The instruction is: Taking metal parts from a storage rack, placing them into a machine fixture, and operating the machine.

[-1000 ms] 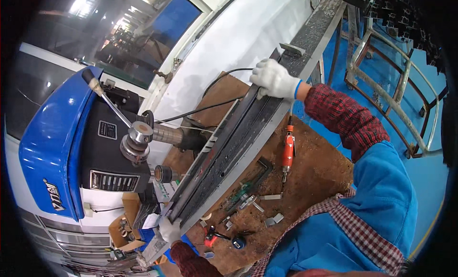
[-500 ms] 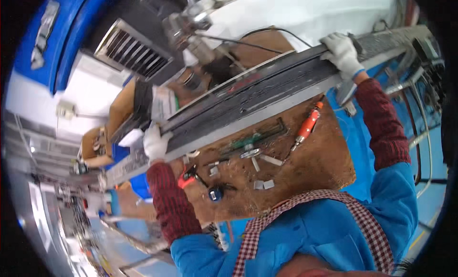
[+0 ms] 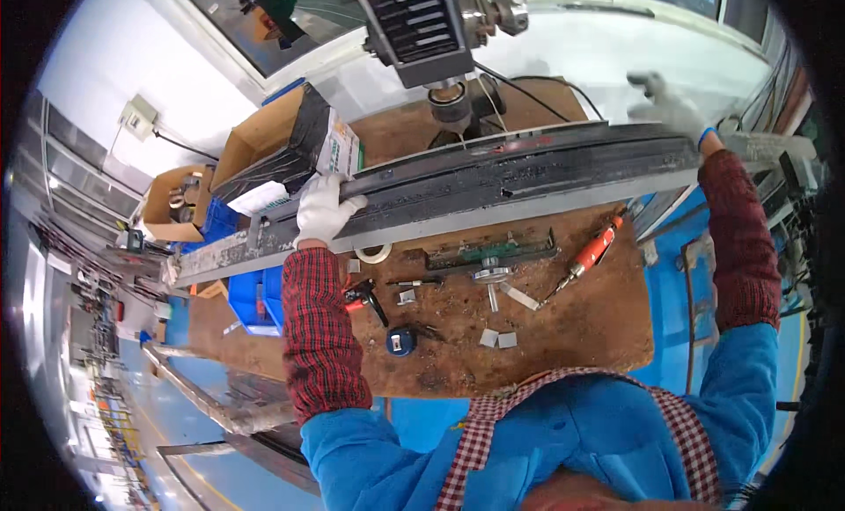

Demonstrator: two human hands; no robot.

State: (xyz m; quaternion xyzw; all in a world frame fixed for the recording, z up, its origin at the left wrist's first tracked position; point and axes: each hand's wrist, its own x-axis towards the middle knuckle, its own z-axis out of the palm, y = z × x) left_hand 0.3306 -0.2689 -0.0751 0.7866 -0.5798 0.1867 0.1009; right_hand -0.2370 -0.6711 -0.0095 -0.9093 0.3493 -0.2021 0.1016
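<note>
A long dark metal profile (image 3: 493, 172) with grooves along it lies across the bench, scattered with shavings. My left hand (image 3: 326, 210), in a white work glove, grips it near its left part, with the thumb reaching along its face. My right hand (image 3: 673, 106), also gloved, is raised beside the far edge near the right end. Its fingers look stretched out and apart, though motion smears them, and nothing shows in them. Just beyond the profile's far edge stands the drill press chuck (image 3: 451, 106).
On the brown bench (image 3: 581, 326) lie an orange-red hand tool (image 3: 597, 247), a greenish clamp-like fixture (image 3: 491, 256), a blue tape measure (image 3: 400, 341), a tape roll (image 3: 374, 253) and small metal pieces. Cardboard boxes (image 3: 251, 141) and a blue bin (image 3: 255, 304) stand at the left.
My right hand has let go of the profile and lifted away from it. The left hand stays on the profile. The view has turned, bringing the drill press nearer the middle.
</note>
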